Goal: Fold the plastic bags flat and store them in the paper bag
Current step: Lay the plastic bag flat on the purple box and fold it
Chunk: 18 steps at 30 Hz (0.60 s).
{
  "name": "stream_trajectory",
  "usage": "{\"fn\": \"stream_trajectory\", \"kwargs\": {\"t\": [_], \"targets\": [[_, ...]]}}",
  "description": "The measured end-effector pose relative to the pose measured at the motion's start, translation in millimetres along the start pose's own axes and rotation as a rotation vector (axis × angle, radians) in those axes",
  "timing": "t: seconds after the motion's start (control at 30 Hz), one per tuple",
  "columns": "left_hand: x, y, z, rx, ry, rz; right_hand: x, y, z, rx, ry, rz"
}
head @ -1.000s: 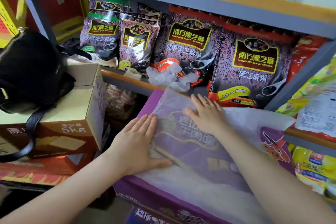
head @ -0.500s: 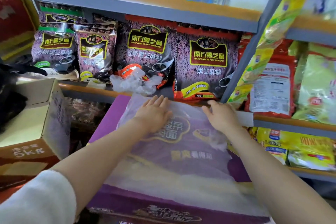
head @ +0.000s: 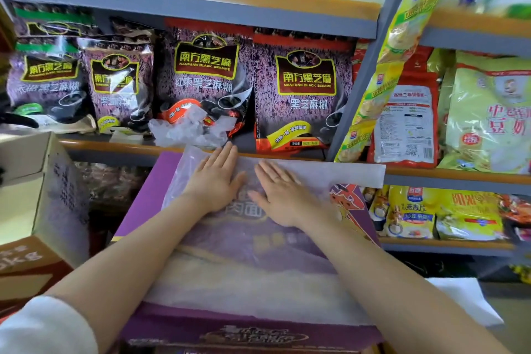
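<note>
both hands have slid together toward the middle of the bag since half a second ago; the right hand (head: 283, 195) was out near the shelf upright then and now lies just beside the left hand (head: 217, 181). i read this as a smoothing pass. the translucent plastic bag (head: 253, 276) is spread over the lid of the purple noodle carton (head: 143, 198), which serves as a flat work surface at waist height. both palms press down, fingers straight and relaxed, gripping nothing, so air gets pushed out and the film stays put instead of sliding. the far edge of the bag runs along the shelf lip (head: 115, 148), and its right corner sticks out past the carton over the shelf front. a crumpled clear bag (head: 186, 131) waits on the shelf against the black sesame packs (head: 304, 89), likely next in line. i see no paper bag from the head view, so storing looks some way off. my guess: first fold comes next; thin film may spring back if released too early.
</note>
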<state>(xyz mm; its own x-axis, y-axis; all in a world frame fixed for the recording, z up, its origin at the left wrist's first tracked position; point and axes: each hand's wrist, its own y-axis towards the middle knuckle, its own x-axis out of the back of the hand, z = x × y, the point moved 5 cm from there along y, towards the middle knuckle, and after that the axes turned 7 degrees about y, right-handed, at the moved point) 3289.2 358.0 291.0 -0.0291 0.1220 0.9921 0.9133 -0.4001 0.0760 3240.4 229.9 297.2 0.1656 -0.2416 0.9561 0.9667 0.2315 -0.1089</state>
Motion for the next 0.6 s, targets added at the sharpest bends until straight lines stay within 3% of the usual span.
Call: {"fn": "stream_trajectory", "kwargs": {"t": [0.2, 0.27, 0.33, 0.4, 0.5, 0.6], "targets": [[0, -7, 32, 0.142, 0.052, 0.103, 8, -16, -76, -0.335, -0.086, -0.056], [11, -14, 22, 0.122, 0.016, 0.055, 24, -34, -82, -0.408, -0.007, -0.104], [28, -33, -3, -0.033, -0.028, -0.055, 38, -60, -65, -0.311, 0.211, -0.184], [41, -67, -37, -0.276, -0.100, -0.052, 46, -95, -33, -0.177, 0.337, -0.227], [29, -119, -67, -0.483, -0.076, 0.101, 22, -136, 9, -0.029, 0.218, -0.154], [10, -142, -65, -0.485, 0.026, 0.095, -19, -151, 17, -0.070, 0.052, -0.004]]}}
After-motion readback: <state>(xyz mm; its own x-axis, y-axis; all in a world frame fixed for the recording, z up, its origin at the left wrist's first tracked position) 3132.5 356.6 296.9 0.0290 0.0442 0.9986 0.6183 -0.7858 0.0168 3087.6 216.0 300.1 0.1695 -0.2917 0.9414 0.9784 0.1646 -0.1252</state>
